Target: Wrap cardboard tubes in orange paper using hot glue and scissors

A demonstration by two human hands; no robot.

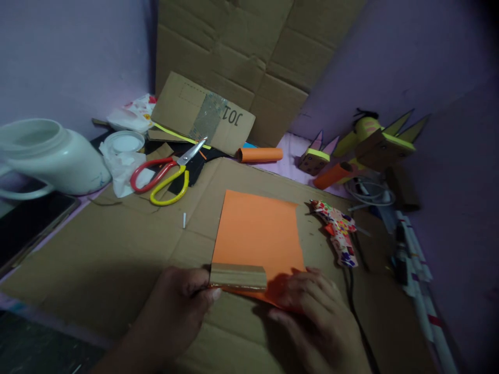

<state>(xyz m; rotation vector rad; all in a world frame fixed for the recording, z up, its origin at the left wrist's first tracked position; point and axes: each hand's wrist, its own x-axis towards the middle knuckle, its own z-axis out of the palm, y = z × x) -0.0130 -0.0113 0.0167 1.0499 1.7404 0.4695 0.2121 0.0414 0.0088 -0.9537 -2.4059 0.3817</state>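
Observation:
A sheet of orange paper [257, 228] lies on the brown cardboard, its near edge lifted. Along that near edge rests a short cardboard tube [238, 276], with a shiny strip on its lower side. My left hand [183, 298] pinches the tube's left end together with the paper's corner between thumb and finger. At the paper's near right corner, my right hand [312, 311] is closed with bent fingers on the sheet, the thumb below its edge. Right of the sheet lies a floral-patterned glue gun [340, 231], its black cord running down beside my right hand.
Scissors [166, 176] with red and yellow handles lie at the back left, near a white jug [54, 156]. Orange tubes [260, 155] and cardboard figures with pointed ears [315, 158] stand at the back. A cardboard panel [249, 57] leans against the wall.

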